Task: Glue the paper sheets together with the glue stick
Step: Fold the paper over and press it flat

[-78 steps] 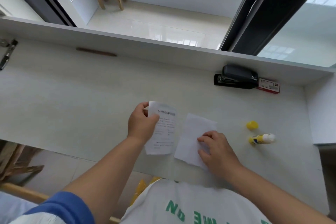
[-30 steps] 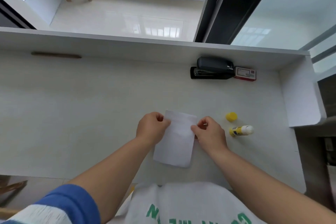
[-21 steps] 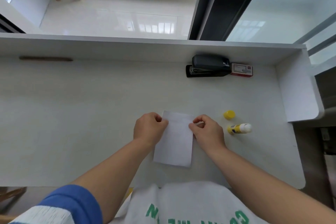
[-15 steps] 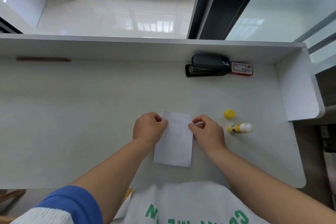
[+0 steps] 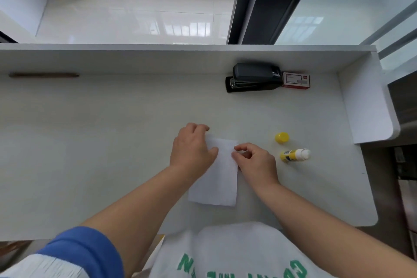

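1. Paper sheets (image 5: 216, 178): one white rectangle shows on the desk (image 5: 90, 153). Whether it is one sheet or two stacked cannot be told; any print is hidden. Its upper left corner lies under the left hand, its right edge under the right fingertips.
2. Left hand (image 5: 193, 149): lies palm down on the sheet's upper left part, fingers bent over the top edge, thumb flat on the paper. The fingertips are hidden behind the knuckles, so grip or mere pressure cannot be told.
3. Right hand (image 5: 256, 162): thumb and forefinger curl together at the sheet's right edge, seemingly pinching it; the other fingers are tucked under.
4. Glue stick (image 5: 294, 155): lies on its side just right of the right knuckles, apart from them, white tip uncovered. Label too small to read.
5. Yellow cap (image 5: 281, 137): stands beyond the glue stick, apart from it.
6. Stapler (image 5: 253, 78) and small red box (image 5: 296, 80): against the back wall, well beyond the fingers.
7. Brown strip (image 5: 44, 74): far left; identity unclear.
8. Change: half a second ago the left hand was fisted at the sheet's left edge; it now reaches further up and over the corner. The right hand keeps its place. Earlier two separate papers lay side by side.
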